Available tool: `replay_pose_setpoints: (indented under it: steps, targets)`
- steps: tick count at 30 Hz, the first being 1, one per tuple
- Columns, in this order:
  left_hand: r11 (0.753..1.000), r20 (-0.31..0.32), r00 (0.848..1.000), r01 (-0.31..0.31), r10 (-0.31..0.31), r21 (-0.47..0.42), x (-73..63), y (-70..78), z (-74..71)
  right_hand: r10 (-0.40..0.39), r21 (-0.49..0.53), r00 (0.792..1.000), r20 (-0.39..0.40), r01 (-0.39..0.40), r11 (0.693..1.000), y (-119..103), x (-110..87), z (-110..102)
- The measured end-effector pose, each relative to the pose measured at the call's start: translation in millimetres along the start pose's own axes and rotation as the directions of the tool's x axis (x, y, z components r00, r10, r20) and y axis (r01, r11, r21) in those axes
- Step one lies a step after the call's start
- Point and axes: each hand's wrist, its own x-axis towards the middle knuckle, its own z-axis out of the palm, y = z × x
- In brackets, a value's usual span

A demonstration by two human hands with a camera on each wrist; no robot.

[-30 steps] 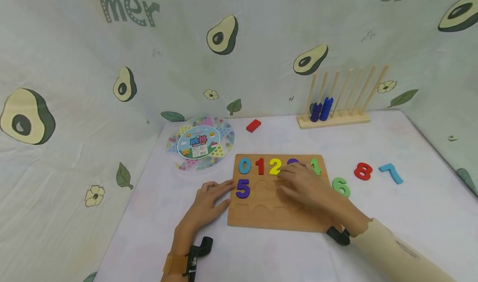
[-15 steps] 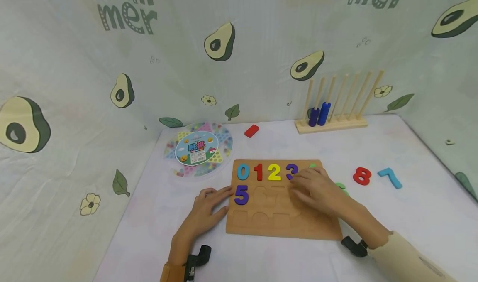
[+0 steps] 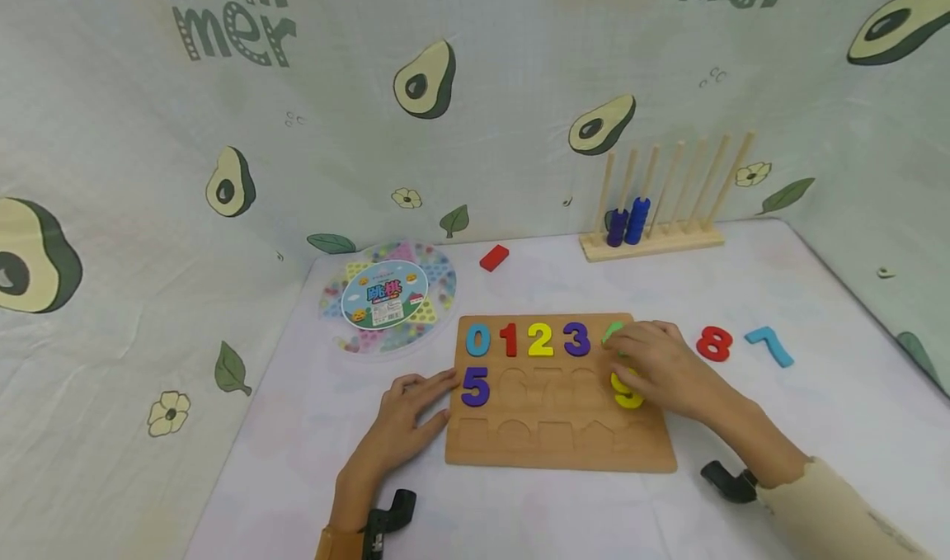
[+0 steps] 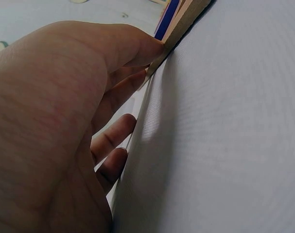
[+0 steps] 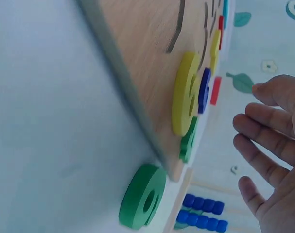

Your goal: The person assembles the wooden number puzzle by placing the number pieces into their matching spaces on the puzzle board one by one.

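My left hand (image 3: 406, 420) lies at the left edge of the wooden number board (image 3: 549, 453), fingertips touching its rim, next to the purple 5 (image 3: 475, 387). My right hand (image 3: 664, 366) hovers over the board's right end with relaxed fingers. In the right wrist view nothing is between those fingers. A yellow 9 (image 5: 185, 94) sits at the right end of the second row, partly covered by that hand in the head view. The green 4 (image 3: 613, 331) above it is also partly covered. Along the top row are a blue 0 (image 3: 478, 340), red 1 (image 3: 509, 340), yellow 2 (image 3: 540, 340) and purple 3 (image 3: 576, 339).
A green 6 (image 5: 142, 196) lies on the table beside the board's right edge. Farther right are a red 8 (image 3: 715, 343) and a blue 7 (image 3: 770, 345). Behind stand a clear round game box (image 3: 445, 284), a red block (image 3: 493, 257) and a pegged wooden rack (image 3: 653, 247) with blue beads.
My right hand has moved rightward across the board, uncovering the purple 3 and part of the yellow 9, and now hides the green 6 in the head view. The left hand stays at the edge.
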Motion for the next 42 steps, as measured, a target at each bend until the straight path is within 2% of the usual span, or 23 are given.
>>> replay_pose_setpoints:
  steps: [6,12,19,28,36,42]
  targets:
    - [1.0,0.003,1.0,-0.009,0.008,0.004,-1.6,-0.3,2.2,0.061,-0.008,0.998,-0.022,-0.061,0.998,11,-14.5,-3]
    - [1.0,-0.011,1.0,-0.015,0.015,0.006,-6.2,-1.2,4.2,0.058,-0.02,0.997,-0.046,-0.059,0.998,23,-27.5,-2]
    - [1.0,-0.021,1.0,-0.006,0.007,0.017,-10.0,-1.5,4.5,0.106,-0.019,0.994,-0.019,-0.107,0.994,38,-34.7,-13]
    - [1.0,-0.014,1.0,0.007,-0.007,0.027,-8.4,-1.1,2.7,0.132,-0.014,0.987,-0.085,-0.134,0.991,63,-48.2,-17]
    - [1.0,-0.02,1.0,0.0,0.001,0.023,-5.5,-0.6,0.1,0.158,-0.001,0.986,-0.047,-0.158,0.987,72,-53.4,-18]
    - [1.0,-0.028,0.999,-0.02,0.021,0.019,-2.3,-0.8,0.8,0.142,0.031,0.989,0.045,-0.143,0.989,75,-54.2,-16]
